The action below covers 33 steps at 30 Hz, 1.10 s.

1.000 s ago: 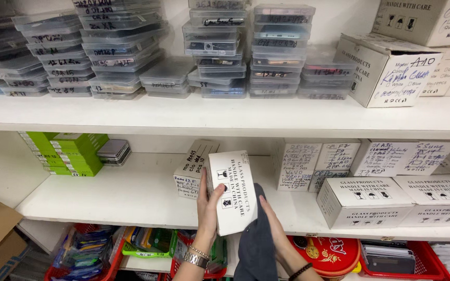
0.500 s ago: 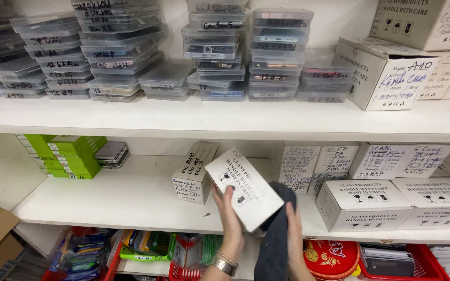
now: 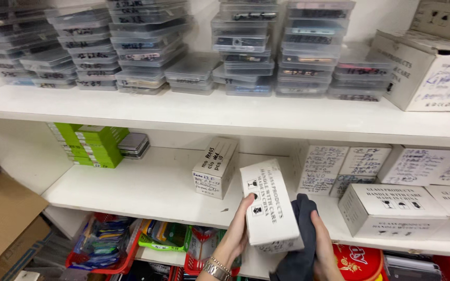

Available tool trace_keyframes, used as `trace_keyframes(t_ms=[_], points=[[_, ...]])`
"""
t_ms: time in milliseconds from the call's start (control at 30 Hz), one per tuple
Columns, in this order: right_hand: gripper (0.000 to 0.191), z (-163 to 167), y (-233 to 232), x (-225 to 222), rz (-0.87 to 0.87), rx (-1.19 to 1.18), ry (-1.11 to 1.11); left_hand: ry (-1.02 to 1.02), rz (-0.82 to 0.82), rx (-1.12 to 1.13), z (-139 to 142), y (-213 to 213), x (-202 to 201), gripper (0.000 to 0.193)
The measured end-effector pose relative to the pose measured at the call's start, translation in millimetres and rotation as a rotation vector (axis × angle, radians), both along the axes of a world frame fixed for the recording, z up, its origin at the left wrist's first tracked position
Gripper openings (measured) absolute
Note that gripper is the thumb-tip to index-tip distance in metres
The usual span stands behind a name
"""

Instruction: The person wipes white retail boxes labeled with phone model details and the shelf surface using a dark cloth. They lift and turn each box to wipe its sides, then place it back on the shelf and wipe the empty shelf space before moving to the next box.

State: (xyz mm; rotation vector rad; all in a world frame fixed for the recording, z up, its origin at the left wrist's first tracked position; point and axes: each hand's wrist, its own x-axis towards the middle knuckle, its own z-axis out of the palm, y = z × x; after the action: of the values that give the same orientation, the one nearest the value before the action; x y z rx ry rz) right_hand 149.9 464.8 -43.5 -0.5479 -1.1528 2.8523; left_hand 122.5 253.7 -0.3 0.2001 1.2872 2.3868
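Head view: left hand (image 3: pixel 234 235), bracelet at wrist, fingers clamped on left face of white oblong cardboard box (image 3: pixel 270 206), held tilted over front edge of middle white shelf (image 3: pixel 131 190). Right hand (image 3: pixel 323 251) at box's right side, fingers closed around dark grey cloth (image 3: pixel 300 234) pressed to box. Just behind, smaller white cardboard box (image 3: pixel 215 167) stands on shelf. Further left, stack of green boxes (image 3: pixel 90 145). Upper shelf: stacks of clear plastic cases (image 3: pixel 147 44).
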Motion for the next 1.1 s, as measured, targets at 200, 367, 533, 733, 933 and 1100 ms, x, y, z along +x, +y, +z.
trace_keyframes(t_ms=[200, 367, 533, 733, 933, 1100], points=[[0.045, 24, -40, -20, 0.036, 0.356, 0.066, 0.250, 0.256, -0.191, 28, -110, -11, 0.086], [0.044, 29, -85, -40, 0.072, 0.429, 0.111, 0.141, 0.544, -0.175, 76, -222, -51, 0.063], [0.051, 47, -125, -65, 0.021, 0.487, 0.081, 0.080, 0.485, -0.241, 91, -247, -115, 0.057], [0.078, 77, -157, -92, 0.129, 0.565, 0.044, 0.009, 0.412, -0.656, 91, -236, -158, 0.059], [0.089, 76, -169, -121, 0.193, 0.714, -0.005, 0.927, 0.749, -1.530, 76, -210, -139, 0.062], [0.085, 55, -187, -124, 0.251, 0.675, 0.011, 1.169, 0.553, -1.557, 54, -164, -113, 0.080]])
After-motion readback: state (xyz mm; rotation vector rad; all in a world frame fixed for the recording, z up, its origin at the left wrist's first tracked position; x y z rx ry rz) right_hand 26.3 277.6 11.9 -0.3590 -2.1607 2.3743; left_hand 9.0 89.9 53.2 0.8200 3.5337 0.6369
